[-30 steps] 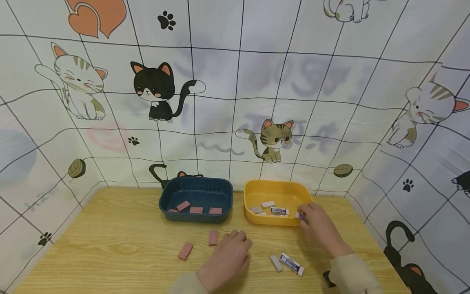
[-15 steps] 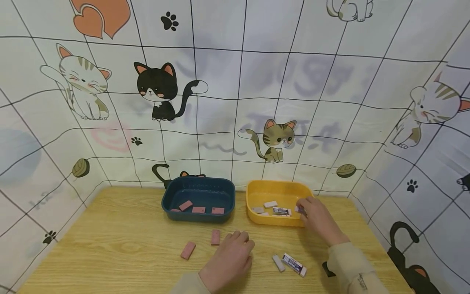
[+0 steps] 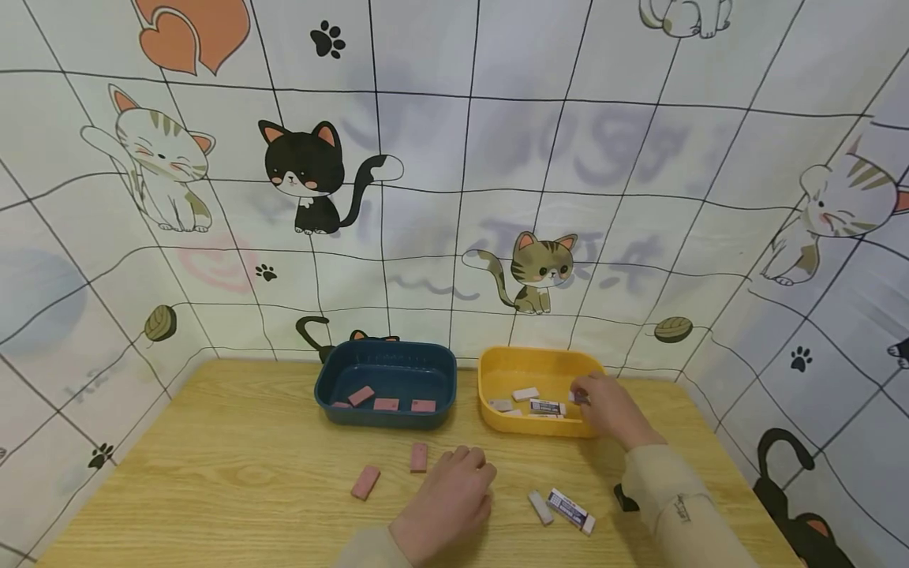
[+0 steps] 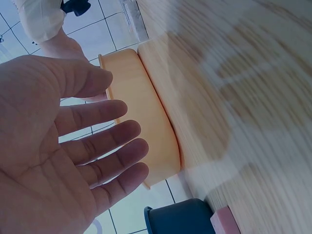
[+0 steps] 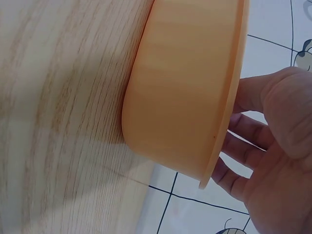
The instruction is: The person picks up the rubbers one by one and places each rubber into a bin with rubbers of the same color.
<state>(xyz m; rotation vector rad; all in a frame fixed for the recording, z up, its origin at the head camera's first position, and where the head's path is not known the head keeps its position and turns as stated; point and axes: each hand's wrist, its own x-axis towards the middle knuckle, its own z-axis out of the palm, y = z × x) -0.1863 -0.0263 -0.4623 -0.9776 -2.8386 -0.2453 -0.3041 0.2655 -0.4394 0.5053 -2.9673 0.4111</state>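
My right hand [image 3: 614,406] reaches over the right rim of the yellow basket [image 3: 540,427] and pinches a small eraser [image 3: 577,397], partly hidden by the fingers. In the right wrist view the basket wall hides the fingertips of the right hand [image 5: 278,141]. Several white erasers [image 3: 525,394] lie in that basket, one in a printed sleeve [image 3: 548,408]. The left hand [image 3: 449,497] hovers above the table with relaxed fingers, holding nothing; its bare palm [image 4: 44,141] shows in the left wrist view. Close to it is a pink eraser [image 3: 419,457].
A dark blue basket [image 3: 386,419] with several pink erasers stands left of the yellow one. Another pink eraser [image 3: 365,483] lies on the wooden table [image 3: 234,457]. A bare white eraser [image 3: 540,507] and a sleeved eraser [image 3: 571,511] lie at front right. A cat-print sheet [image 3: 419,158] stands behind.
The right hand has moved a little farther in over the yellow basket with its eraser. The left hand has stayed in place; the head view has shifted slightly.
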